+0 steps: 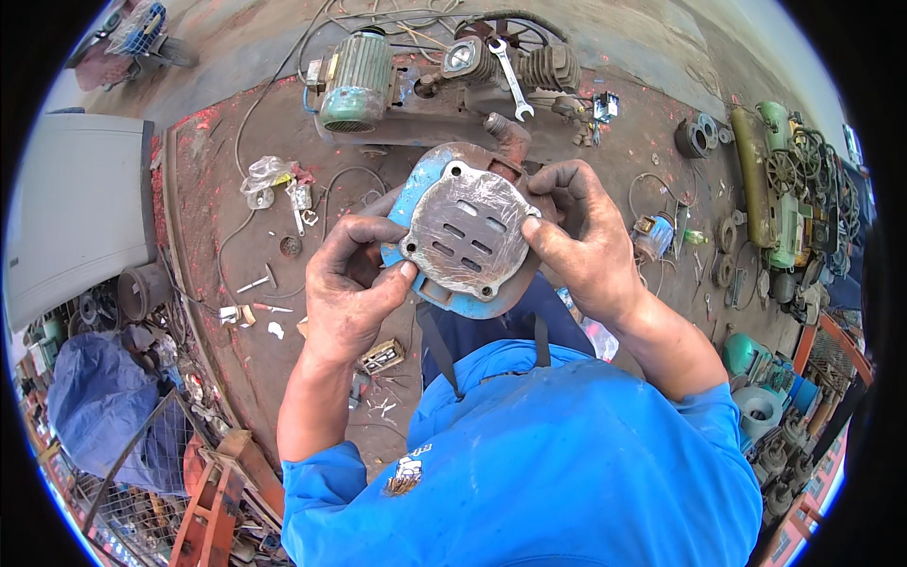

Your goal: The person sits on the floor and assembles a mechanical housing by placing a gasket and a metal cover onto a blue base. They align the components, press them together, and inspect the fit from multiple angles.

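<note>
In front of my chest I hold up a blue and rusty cylinder head (412, 200) with a short brown pipe stub (511, 142) on its far side. A scratched grey metal valve plate (482, 232) with several slots and corner holes lies on its face. My left hand (350, 274) grips the left edge, its thumb near a corner hole and its fingers partly behind. On the right edge, the thumb of my right hand (590, 236) presses the plate's rim, with its fingers curled at the back. Beyond stands an air compressor pump (487, 80), a wrench (511, 80) resting across it.
A green electric motor (357, 85) sits left of the pump. Cables, a hammer (260, 281) and small parts lie on the floor at left. Metal rings (726, 236) and old machinery (784, 189) stand at right. A blue tarp (104, 387) and an orange frame (203, 515) are at lower left.
</note>
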`<state>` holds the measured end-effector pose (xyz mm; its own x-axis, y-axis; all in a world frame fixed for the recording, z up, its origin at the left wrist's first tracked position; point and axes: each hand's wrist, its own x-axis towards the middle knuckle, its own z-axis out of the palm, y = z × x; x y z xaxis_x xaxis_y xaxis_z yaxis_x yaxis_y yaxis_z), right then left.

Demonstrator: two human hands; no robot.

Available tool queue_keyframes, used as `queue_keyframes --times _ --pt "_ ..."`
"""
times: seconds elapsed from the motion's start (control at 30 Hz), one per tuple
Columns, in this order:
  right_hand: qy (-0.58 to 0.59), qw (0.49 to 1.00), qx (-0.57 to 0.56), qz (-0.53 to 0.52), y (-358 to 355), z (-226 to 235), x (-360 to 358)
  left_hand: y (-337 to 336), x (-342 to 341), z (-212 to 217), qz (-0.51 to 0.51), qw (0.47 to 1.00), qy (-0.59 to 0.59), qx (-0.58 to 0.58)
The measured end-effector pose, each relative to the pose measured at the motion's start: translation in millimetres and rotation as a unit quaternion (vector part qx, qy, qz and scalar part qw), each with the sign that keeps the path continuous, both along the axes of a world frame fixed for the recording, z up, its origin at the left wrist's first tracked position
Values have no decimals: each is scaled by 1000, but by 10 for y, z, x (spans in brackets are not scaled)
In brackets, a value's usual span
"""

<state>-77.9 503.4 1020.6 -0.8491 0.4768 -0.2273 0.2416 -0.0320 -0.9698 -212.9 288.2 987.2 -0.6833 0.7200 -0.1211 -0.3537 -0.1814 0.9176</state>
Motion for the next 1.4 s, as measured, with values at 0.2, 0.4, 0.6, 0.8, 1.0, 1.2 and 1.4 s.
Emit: queue_keyframes --times 0.2,0.4,0.6,0.8,1.0,1.2,1.4 --pt "-31 999 -24 3 119 -12 1 55 30 -46 -13 1000 4 -23" --pt "-1 1000 -14 6 338 -99 -8 494 273 269 97 990 -66 -72" --pt "-6 997 27 77 761 -32 -146 795 259 238 85 983 -133 -93" --pt "-8 993 60 99 944 -111 -153 937 447 282 160 975 -145 -60" --pt "65 970 -229 54 915 -3 -294 1202 368 370 221 970 -93 -31" --pt "55 950 -298 81 962 -56 -481 1274 264 364 245 965 -87 -23" --pt "56 963 -247 93 918 -133 -684 1162 95 357 239 965 -109 -25"
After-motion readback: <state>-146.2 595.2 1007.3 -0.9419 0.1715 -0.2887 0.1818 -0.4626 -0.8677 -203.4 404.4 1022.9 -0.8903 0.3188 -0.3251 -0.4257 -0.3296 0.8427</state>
